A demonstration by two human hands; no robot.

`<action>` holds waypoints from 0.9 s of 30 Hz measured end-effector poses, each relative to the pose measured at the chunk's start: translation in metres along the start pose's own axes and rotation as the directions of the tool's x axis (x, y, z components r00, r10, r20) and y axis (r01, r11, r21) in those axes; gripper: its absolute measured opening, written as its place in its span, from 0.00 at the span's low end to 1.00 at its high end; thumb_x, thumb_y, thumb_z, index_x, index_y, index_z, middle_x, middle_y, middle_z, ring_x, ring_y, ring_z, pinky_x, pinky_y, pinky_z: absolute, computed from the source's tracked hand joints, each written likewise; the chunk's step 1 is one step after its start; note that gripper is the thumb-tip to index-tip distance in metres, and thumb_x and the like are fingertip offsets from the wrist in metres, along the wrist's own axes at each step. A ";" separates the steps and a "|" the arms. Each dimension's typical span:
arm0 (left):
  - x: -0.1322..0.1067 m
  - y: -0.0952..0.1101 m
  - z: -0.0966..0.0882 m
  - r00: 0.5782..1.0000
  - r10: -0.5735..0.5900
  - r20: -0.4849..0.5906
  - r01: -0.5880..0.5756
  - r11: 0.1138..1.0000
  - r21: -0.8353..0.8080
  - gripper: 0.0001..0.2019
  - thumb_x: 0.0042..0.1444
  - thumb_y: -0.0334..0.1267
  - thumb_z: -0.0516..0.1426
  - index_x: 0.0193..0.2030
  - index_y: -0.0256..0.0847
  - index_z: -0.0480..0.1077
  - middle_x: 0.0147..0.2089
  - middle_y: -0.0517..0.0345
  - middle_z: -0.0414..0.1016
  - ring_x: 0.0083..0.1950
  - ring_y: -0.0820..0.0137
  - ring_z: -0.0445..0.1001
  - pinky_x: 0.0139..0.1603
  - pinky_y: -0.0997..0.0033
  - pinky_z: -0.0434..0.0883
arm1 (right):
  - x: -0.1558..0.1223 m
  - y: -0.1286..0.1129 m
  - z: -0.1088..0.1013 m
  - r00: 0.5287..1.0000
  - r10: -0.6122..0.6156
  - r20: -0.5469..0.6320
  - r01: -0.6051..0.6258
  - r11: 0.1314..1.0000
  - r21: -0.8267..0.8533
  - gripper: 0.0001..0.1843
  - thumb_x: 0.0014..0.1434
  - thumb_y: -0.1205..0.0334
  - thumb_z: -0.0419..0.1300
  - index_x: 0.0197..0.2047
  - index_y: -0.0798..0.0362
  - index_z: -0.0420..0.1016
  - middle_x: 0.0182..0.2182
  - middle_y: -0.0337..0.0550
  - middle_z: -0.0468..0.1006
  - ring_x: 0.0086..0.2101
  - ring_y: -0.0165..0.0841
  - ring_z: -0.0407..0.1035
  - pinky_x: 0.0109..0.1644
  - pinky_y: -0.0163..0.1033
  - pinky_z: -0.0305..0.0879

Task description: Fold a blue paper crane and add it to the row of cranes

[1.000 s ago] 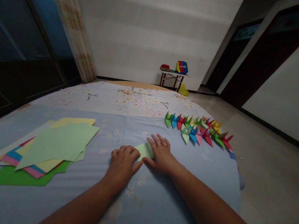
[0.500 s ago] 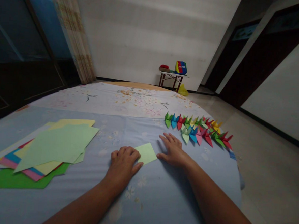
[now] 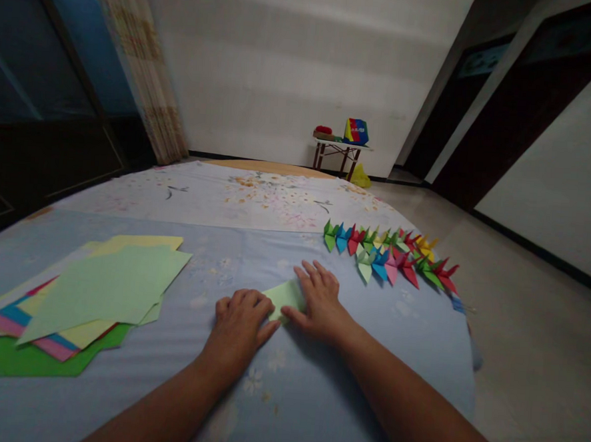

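A small folded light-green paper (image 3: 281, 295) lies on the blue flowered bedsheet (image 3: 315, 395) between my hands. My left hand (image 3: 240, 322) rests on the paper's near-left edge, knuckles bent and fingers curled down onto it. My right hand (image 3: 319, 301) lies flat over the paper's right part, fingers stretched out and spread, pressing it down. Most of the paper is hidden under the two hands.
A loose stack of coloured paper sheets (image 3: 98, 286), light green on top, lies at the left. Rows of several folded paper cranes (image 3: 391, 257) sit at the right near the bed's edge. A small table (image 3: 337, 155) stands by the far wall; bare floor at right.
Half a second ago my right hand lay on the sheet to the right of the paper; it has slid back left onto it. My left hand has stayed put.
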State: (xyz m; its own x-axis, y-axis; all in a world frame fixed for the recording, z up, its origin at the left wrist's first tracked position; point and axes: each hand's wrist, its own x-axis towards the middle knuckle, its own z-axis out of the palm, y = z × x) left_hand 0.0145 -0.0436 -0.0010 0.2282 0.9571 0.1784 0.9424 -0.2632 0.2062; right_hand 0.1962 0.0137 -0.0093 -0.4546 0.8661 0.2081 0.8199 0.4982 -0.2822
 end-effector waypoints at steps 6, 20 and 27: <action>0.000 0.000 -0.002 0.999 -0.019 0.032 0.019 1.000 -0.003 0.09 0.56 0.43 0.54 0.43 0.47 0.69 0.47 0.56 0.70 0.53 0.60 0.62 0.49 0.59 0.55 | 0.002 0.009 0.003 0.979 0.132 0.154 -0.126 0.991 -0.048 0.49 0.47 0.38 0.60 0.65 0.52 0.48 0.65 0.54 0.46 0.63 0.50 0.34 0.62 0.59 0.33; -0.003 0.000 0.003 0.999 0.011 -0.051 -0.012 1.000 -0.023 0.09 0.57 0.39 0.54 0.44 0.46 0.69 0.48 0.55 0.71 0.52 0.61 0.63 0.51 0.57 0.55 | 0.013 0.022 -0.002 0.998 -0.060 -0.017 0.062 0.972 0.229 0.23 0.57 0.53 0.56 0.55 0.49 0.66 0.56 0.47 0.66 0.58 0.40 0.51 0.60 0.50 0.45; -0.004 -0.006 0.014 0.986 -0.012 -0.164 0.008 1.000 -0.026 0.18 0.58 0.41 0.50 0.55 0.41 0.62 0.53 0.49 0.69 0.55 0.60 0.63 0.55 0.54 0.55 | 0.010 0.012 0.007 0.990 -0.124 0.065 0.105 0.965 0.241 0.28 0.55 0.54 0.58 0.58 0.51 0.62 0.55 0.47 0.67 0.57 0.41 0.53 0.60 0.51 0.43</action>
State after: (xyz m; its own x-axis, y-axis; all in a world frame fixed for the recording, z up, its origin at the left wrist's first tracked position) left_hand 0.0117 -0.0444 -0.0166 0.1737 0.9273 0.3314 0.9374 -0.2588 0.2329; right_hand 0.1990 0.0289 -0.0168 -0.5747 0.7983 0.1802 0.6593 0.5821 -0.4758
